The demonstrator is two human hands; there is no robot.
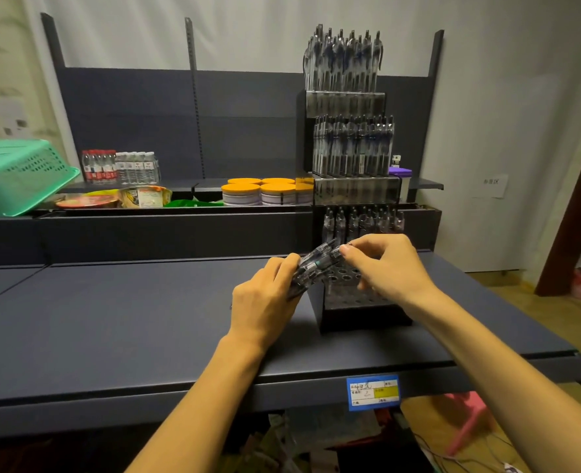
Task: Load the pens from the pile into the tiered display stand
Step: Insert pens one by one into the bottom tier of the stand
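Observation:
A tall tiered display stand [354, 191] stands on the dark shelf at centre right. Its two upper tiers are packed with clear pens [342, 59], and a row of pens stands at the back of the lowest tier. The front holes of that tier [342, 273] show open. My left hand [265, 298] is shut on a bundle of clear pens [311, 268], held slanted just left of the lowest tier. My right hand [388, 264] pinches the top end of one pen in that bundle, right above the open holes.
A dark shelf surface [128, 308] spreads left of the stand. Behind it sit orange-lidded tubs [260, 192], water bottles [122, 167], snack packs and a green basket [16, 175]. A blue price label [372, 391] hangs on the shelf's front edge.

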